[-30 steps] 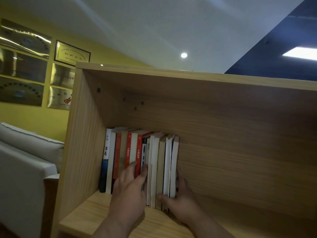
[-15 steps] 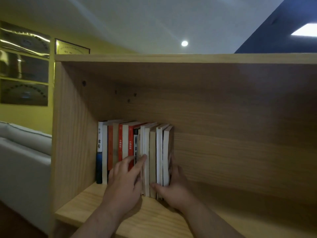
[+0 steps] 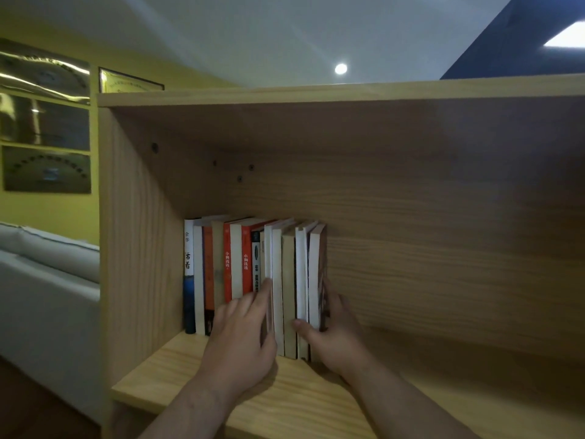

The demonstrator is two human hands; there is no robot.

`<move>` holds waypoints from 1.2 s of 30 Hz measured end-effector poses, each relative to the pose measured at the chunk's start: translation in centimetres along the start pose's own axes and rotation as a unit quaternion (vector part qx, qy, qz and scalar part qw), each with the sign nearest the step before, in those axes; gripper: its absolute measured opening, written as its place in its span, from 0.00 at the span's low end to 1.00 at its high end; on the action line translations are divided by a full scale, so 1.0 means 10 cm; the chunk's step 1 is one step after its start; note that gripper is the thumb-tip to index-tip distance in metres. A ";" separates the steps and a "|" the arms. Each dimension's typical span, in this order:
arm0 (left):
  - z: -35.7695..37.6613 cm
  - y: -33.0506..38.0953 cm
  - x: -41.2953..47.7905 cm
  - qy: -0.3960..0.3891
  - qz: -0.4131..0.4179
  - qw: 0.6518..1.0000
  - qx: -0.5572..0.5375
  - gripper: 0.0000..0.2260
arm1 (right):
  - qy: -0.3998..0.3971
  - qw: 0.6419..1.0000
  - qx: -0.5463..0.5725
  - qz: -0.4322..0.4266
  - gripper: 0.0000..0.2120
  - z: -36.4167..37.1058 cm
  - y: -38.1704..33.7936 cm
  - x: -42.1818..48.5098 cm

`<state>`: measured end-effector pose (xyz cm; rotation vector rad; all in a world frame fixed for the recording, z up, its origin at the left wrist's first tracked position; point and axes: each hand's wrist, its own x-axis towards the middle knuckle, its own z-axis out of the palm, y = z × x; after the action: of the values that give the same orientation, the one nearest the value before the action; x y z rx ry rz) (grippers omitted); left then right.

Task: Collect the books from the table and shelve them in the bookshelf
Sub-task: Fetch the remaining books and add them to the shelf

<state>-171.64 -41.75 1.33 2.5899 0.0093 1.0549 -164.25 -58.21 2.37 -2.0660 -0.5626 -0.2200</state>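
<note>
Books [image 3: 253, 270]: one upright row, roughly thirteen volumes; the thin edges at the right crowd together, so an exact count cannot be given. Paperbacks, slim and rectangular. Three show red or orange spines, one is white over blue, one black and white; the remainder show cream or tan paper edges. The row stands at the far left of the bookshelf [image 3: 411, 217] compartment, against its left side panel.

Left hand [image 3: 243, 337]: one, released, fingers straight and laid flat on the near faces of the middle volumes.

Right hand [image 3: 335, 334]: one, grasping the right end of the row, thumb across the near edges, fingers along the outer cover of the last book.

Bookshelf: one compartment in view, pale wood with pronounced grain, flat boards, square corners. Dark round fittings [image 3: 239, 178]: four, in the upper left corner.

Sofa [image 3: 47, 280]: one, pale cushioned upholstery, left of the shelf.

Plaques [image 3: 44, 125]: four, metallic and glossy, framed, on a yellow wall [image 3: 47, 210].

Ceiling [image 3: 253, 33]: white; one round lamp [image 3: 341, 68], one rectangular light panel [image 3: 566, 36] at the far right.
</note>
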 end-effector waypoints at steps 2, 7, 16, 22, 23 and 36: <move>0.01 0.00 0.00 -0.006 0.002 1.000 -0.024 0.36 | 0.010 1.000 -0.007 -0.002 0.43 -0.04 0.00 -0.02; 0.00 0.00 0.00 -0.023 0.000 0.999 -0.041 0.39 | 0.018 1.000 -0.001 0.013 0.41 -0.12 -0.01 -0.05; 0.07 -0.04 -0.01 -0.022 0.023 0.999 -0.025 0.35 | 0.066 0.995 -0.003 0.073 0.41 -0.09 -0.07 -0.06; 0.05 -0.02 0.00 -0.021 0.018 0.999 -0.027 0.36 | 0.095 0.991 0.017 0.090 0.42 -0.12 -0.09 -0.04; 0.04 -0.01 0.00 -0.024 0.018 0.999 -0.023 0.36 | 0.088 0.991 0.017 0.100 0.41 -0.13 -0.09 -0.03; -0.11 0.35 -0.03 -0.042 0.012 0.999 -0.026 0.35 | 0.127 0.981 0.052 0.135 0.12 -0.47 -0.01 -0.02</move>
<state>-172.98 -44.72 2.95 2.5913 -0.0707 0.9399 -164.13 -62.18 4.90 -1.9502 -0.1336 -0.2837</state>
